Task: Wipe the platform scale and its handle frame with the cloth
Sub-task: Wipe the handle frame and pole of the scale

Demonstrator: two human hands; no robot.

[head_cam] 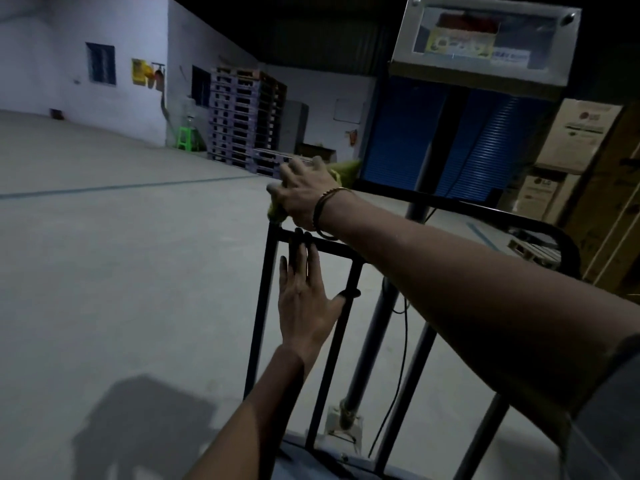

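The scale's black handle frame (263, 289) rises from the platform (311, 459) at the bottom of the view. My right hand (306, 195) grips a yellow-green cloth (346, 169) over the frame's top left corner. My left hand (304, 299) rests flat against the frame below, fingertips on the cross bar and thumb hooked on an upright bar. The scale's display head (485, 43) sits on a grey pole (370, 341) behind the frame.
Cardboard boxes (568, 133) stand stacked at the right, a blue shutter (398, 140) behind the scale. Stacked pallets (239, 116) and a green stool (185, 136) are by the far wall. Bare concrete floor (121, 254) spreads to the left.
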